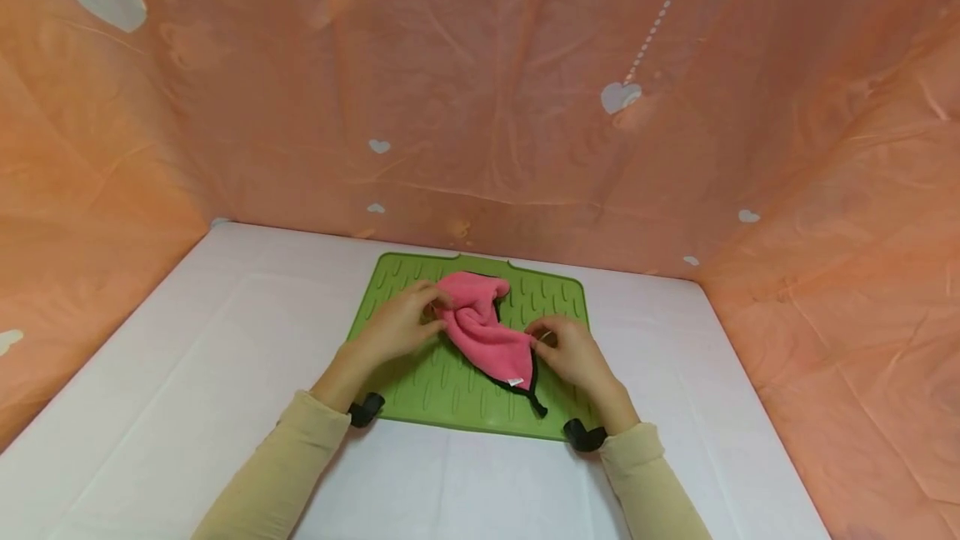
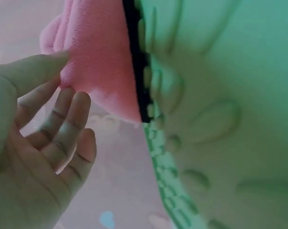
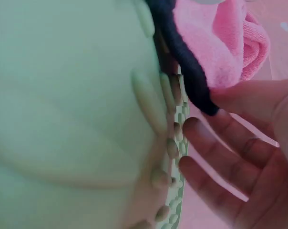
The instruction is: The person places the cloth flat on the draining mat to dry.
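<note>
sleeves (image 1: 281,469) (image 1: 651,477) — both hands (image 1: 401,325) (image 1: 573,352), fingers (image 2: 41,69) pinching pink cloth (image 1: 495,346) — long axis diagonal, tab (image 1: 540,408) near-right

right grip (image 3: 268,171) | pinches pink cloth (image 3: 206,43) by black edge (image 3: 186,59) | green mat (image 3: 77,119) beside

Head view downward; wrist views close, sharing cloth (image 1: 491,347).

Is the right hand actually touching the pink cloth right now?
Touching. The right wrist view shows the right hand pinching the pink cloth at its black-edged corner.
</note>
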The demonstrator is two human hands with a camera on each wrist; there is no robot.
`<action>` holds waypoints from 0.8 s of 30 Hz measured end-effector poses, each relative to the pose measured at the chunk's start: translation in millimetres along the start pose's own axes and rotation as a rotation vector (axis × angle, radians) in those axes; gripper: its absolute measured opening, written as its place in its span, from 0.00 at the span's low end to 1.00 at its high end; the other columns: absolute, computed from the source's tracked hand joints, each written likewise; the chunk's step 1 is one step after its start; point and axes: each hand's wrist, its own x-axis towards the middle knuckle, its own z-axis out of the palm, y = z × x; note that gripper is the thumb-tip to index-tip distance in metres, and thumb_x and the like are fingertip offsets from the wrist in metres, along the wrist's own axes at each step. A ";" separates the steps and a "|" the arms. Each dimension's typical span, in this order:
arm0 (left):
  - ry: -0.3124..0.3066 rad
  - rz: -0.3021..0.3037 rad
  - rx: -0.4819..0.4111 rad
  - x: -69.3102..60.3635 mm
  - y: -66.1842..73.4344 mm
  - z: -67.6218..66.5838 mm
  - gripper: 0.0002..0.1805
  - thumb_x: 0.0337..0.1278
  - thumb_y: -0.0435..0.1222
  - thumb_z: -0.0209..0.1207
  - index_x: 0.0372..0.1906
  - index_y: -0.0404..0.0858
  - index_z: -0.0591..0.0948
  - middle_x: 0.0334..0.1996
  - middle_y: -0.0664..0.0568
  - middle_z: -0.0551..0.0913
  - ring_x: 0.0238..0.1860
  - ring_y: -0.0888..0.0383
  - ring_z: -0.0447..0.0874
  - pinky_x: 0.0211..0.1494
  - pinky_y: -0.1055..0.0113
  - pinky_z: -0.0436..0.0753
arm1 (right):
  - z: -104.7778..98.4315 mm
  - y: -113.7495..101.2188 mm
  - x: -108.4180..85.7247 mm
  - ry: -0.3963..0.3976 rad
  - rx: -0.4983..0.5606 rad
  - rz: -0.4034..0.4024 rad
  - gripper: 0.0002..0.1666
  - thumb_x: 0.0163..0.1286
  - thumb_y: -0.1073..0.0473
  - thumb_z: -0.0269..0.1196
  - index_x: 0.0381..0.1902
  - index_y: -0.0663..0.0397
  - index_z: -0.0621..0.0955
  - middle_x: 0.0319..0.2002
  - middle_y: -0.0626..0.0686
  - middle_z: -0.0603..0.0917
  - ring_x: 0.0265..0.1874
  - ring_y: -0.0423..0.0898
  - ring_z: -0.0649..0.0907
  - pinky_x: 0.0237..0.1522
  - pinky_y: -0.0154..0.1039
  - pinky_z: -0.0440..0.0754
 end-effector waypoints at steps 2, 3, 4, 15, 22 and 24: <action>0.006 -0.037 -0.046 0.8 -2.7 1.5 0.09 0.65 0.32 0.68 0.48 0.36 0.84 0.45 0.48 0.80 0.43 0.53 0.82 0.48 0.59 0.84 | 0.7 0.5 -0.1 -0.022 -0.011 0.010 0.07 0.70 0.66 0.68 0.44 0.57 0.89 0.41 0.53 0.89 0.40 0.49 0.88 0.47 0.49 0.86; 0.011 -0.056 -0.070 1.3 -3.7 2.6 0.09 0.66 0.32 0.68 0.47 0.36 0.84 0.44 0.48 0.80 0.43 0.53 0.82 0.48 0.59 0.84 | 0.4 0.0 -0.3 -0.028 -0.017 0.015 0.07 0.70 0.65 0.68 0.45 0.56 0.89 0.42 0.53 0.89 0.41 0.49 0.88 0.48 0.49 0.86; 0.016 -0.073 -0.090 1.9 -4.4 3.9 0.09 0.66 0.33 0.68 0.46 0.35 0.83 0.43 0.48 0.80 0.42 0.53 0.82 0.48 0.58 0.84 | -0.1 -0.9 -0.6 -0.031 -0.023 0.021 0.08 0.70 0.65 0.68 0.45 0.56 0.89 0.42 0.52 0.89 0.41 0.49 0.88 0.48 0.50 0.86; 0.092 -0.122 -0.201 4.5 -5.3 13.9 0.06 0.63 0.26 0.66 0.41 0.34 0.80 0.36 0.47 0.85 0.39 0.53 0.85 0.44 0.60 0.85 | -1.4 -29.6 -4.6 0.036 -0.029 -0.197 0.13 0.64 0.68 0.72 0.46 0.56 0.88 0.41 0.50 0.86 0.38 0.47 0.85 0.38 0.40 0.85; 0.140 -0.135 -0.433 2.2 9.3 0.8 0.08 0.64 0.26 0.65 0.44 0.30 0.78 0.35 0.41 0.84 0.30 0.55 0.85 0.30 0.61 0.86 | 7.2 -39.5 -6.8 -0.028 -0.044 -0.229 0.12 0.65 0.65 0.73 0.47 0.55 0.88 0.41 0.48 0.85 0.38 0.45 0.84 0.41 0.39 0.84; 0.154 -0.133 -0.481 1.0 13.7 -2.8 0.09 0.64 0.26 0.65 0.45 0.30 0.79 0.35 0.40 0.84 0.29 0.54 0.84 0.29 0.59 0.86 | 8.6 -39.3 -7.1 -0.047 -0.062 -0.224 0.12 0.66 0.63 0.73 0.48 0.54 0.88 0.41 0.48 0.85 0.39 0.46 0.84 0.43 0.41 0.85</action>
